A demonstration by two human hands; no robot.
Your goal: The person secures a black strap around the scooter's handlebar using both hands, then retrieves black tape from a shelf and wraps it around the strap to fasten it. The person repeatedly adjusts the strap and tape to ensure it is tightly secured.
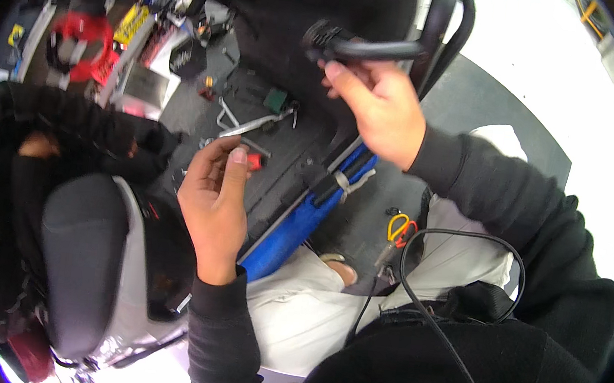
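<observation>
Thumb and fingers of my left hand [218, 201] are closed in a pinch on a small red piece [254, 161], mostly covered by the fingers. Farther off to the right, my right hand [386, 110] is closed at a black ribbed part [324, 38]. A dark curved bar [378, 49] runs from that part to a black tubular frame [443, 34]. Blur keeps the ribbed part's kind unclear. Beyond my left hand, a silver metal bracket or tool [250, 124] lies on the dark surface. A blue padded tube [283, 243] with a pale tie slants between my arms.
Yellow-and-red-handled scissors [398, 231] lie on the dark floor near my leg. A person in dark sleeves [68, 118] is at the left, beside a grey-black seat [84, 235]. Red rings [87, 41] and assorted parts crowd the far left. A black cable [448, 345] loops across my lap.
</observation>
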